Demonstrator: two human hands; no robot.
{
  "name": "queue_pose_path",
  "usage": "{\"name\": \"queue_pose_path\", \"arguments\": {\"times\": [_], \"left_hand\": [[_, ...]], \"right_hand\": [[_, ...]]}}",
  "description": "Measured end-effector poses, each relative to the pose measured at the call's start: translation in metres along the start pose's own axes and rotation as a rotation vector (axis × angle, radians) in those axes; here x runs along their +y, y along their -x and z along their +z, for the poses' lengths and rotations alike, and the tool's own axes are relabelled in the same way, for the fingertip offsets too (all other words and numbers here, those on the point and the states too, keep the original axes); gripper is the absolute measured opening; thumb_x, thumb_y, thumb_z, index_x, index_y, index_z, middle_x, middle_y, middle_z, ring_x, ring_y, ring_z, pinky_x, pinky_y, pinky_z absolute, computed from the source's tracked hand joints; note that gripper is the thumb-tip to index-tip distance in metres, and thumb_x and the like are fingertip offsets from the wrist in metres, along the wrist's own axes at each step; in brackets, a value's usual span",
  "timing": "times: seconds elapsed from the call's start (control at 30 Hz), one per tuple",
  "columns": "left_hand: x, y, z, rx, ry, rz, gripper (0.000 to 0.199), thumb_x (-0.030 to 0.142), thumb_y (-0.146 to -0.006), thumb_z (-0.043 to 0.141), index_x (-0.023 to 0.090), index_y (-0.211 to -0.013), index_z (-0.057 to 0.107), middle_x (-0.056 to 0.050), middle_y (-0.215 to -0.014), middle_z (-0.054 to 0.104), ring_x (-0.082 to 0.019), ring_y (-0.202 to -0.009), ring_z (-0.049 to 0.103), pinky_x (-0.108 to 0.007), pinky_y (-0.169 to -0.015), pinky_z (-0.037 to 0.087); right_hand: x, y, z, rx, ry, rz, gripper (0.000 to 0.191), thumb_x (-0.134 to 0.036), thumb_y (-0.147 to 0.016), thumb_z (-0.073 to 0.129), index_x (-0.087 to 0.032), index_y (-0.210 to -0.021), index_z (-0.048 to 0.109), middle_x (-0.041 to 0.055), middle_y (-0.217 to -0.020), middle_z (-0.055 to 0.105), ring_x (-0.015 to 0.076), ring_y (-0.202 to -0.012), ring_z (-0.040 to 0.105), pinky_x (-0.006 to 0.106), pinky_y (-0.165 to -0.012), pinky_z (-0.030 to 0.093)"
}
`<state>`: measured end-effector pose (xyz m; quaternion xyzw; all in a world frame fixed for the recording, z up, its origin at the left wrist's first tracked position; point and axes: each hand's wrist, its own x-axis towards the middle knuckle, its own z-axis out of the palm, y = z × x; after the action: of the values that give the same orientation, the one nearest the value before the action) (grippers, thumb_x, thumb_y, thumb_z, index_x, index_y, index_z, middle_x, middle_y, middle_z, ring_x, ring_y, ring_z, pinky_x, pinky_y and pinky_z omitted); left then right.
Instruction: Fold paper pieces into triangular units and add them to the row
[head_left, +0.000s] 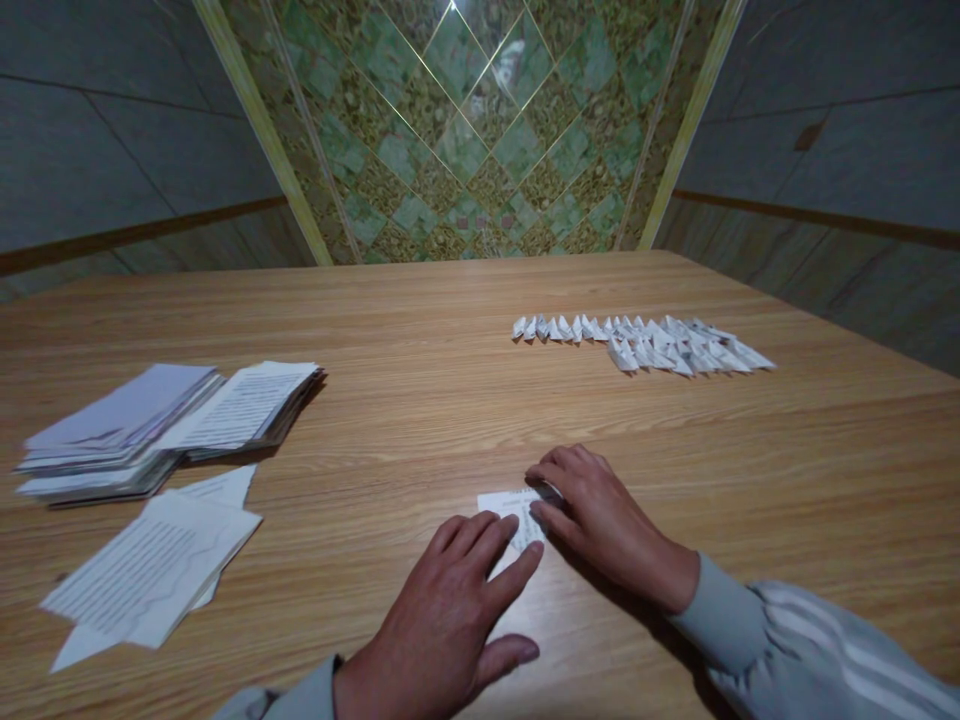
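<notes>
A small folded piece of printed paper [504, 503] lies on the wooden table [397, 400] near the front middle. My left hand [465, 600] rests over its lower left part, fingers apart, with fingertips on the paper. From the right, my right hand [589, 515] covers the paper's right end; its thumb and curled fingers close round that edge. The part of the paper beneath my hands is hidden.
Thick paper stacks [120, 415] stand at the left, with loose printed sheets [150, 560] in front of them. Several small folded paper shapes [675, 350] form rows at the right back. A patterned wall [480, 130] rises beyond the table.
</notes>
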<state>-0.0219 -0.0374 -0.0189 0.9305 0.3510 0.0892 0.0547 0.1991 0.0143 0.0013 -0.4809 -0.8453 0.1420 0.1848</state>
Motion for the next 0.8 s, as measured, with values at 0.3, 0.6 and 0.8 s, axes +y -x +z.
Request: {"name": "queue_pose_path", "arguments": {"times": [0.3, 0.6, 0.8], "left_hand": [[-0.0032, 0.0015, 0.0083, 0.019, 0.001, 0.017, 0.072, 0.063, -0.09, 0.057, 0.027, -0.151, 0.04, -0.016, -0.145, 0.051, -0.038, -0.127, 0.048, -0.057, -0.105, 0.038], [-0.0039, 0.0035, 0.0069, 0.044, 0.051, 0.026, 0.071, 0.059, -0.091, 0.058, 0.029, -0.152, 0.039, -0.016, -0.145, 0.051, -0.036, -0.128, 0.048, -0.058, -0.107, 0.037], [-0.0037, 0.0029, 0.0053, 0.075, 0.07, 0.027, 0.066, 0.057, -0.091, 0.059, 0.03, -0.149, 0.043, -0.015, -0.142, 0.053, -0.035, -0.124, 0.049, -0.057, -0.106, 0.039]], "right_hand": [[0.0006, 0.0026, 0.0042, -0.046, 0.05, 0.092, 0.026, -0.024, -0.082, 0.078, -0.019, -0.101, 0.062, 0.0064, -0.101, 0.062, 0.0264, -0.098, 0.053, 0.039, -0.085, 0.036], [-0.0004, 0.004, 0.0044, -0.04, 0.002, 0.095, 0.023, -0.022, -0.082, 0.078, -0.019, -0.094, 0.059, 0.0047, -0.099, 0.061, 0.0249, -0.098, 0.052, 0.036, -0.083, 0.034], [0.0057, 0.0073, 0.004, -0.018, 0.043, 0.083, 0.03, -0.026, -0.081, 0.079, -0.02, -0.104, 0.06, 0.0058, -0.103, 0.062, 0.0255, -0.098, 0.052, 0.037, -0.083, 0.033]]}}
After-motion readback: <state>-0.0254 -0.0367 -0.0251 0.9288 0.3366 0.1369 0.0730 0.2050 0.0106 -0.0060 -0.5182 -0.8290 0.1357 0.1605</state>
